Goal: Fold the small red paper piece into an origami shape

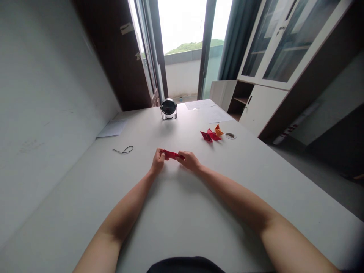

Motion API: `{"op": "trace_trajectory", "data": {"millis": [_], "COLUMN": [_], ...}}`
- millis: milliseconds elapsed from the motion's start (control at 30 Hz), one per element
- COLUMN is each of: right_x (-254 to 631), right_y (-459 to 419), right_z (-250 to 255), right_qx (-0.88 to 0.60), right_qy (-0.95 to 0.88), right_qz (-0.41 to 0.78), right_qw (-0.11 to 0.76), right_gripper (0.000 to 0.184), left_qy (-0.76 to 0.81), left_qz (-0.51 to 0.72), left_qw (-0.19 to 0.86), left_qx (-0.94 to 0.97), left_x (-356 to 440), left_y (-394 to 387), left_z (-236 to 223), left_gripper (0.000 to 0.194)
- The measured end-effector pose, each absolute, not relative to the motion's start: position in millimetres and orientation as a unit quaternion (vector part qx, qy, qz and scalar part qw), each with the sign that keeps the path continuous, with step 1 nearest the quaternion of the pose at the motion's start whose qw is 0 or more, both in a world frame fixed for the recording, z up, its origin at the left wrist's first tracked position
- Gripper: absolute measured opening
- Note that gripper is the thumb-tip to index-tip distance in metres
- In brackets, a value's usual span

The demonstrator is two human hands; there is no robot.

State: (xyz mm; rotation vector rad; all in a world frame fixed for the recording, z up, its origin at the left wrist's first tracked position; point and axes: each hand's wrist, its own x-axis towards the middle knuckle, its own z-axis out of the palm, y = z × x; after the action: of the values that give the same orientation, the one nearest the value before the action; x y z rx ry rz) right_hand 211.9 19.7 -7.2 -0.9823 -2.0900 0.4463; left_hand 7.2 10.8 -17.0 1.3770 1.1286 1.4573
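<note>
Both of my hands hold a folded piece of red paper (pixel 171 154) just above the white table (pixel 176 212), near its middle. My left hand (pixel 157 161) pinches the paper's left end with closed fingers. My right hand (pixel 189 160) grips the right end, fingers curled over it. The paper is a narrow, flat strip stretched between the two hands.
Folded red paper shapes (pixel 210 135) and a small orange one (pixel 218 131) lie to the right beyond my hands, beside a round cable hole (pixel 230 135). A small desk fan (pixel 168 109), loose white sheets (pixel 113 128) and a black cable tie (pixel 123 150) lie farther off. Cabinets stand right.
</note>
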Motion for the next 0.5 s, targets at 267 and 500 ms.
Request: {"op": "trace_trajectory", "data": {"millis": [267,500], "right_x": [211.2,209.5], "right_y": [19.2,17.8], "right_z": [-6.9,-7.1], "right_qx": [-0.401,-0.382], "right_qy": [-0.794,-0.790], "right_qz": [0.206,0.251], "right_qw": [0.408,0.409], "right_gripper": [0.007,0.021], "left_qy": [0.418,0.415], "left_qz": [0.556,0.523], "left_qw": [0.457,0.446], "left_qx": [0.554,0.596], "left_x": [7.6,9.7], "left_y": [7.9,5.5], "left_z": [-13.4,-14.3], "left_gripper": [0.028,0.028]}}
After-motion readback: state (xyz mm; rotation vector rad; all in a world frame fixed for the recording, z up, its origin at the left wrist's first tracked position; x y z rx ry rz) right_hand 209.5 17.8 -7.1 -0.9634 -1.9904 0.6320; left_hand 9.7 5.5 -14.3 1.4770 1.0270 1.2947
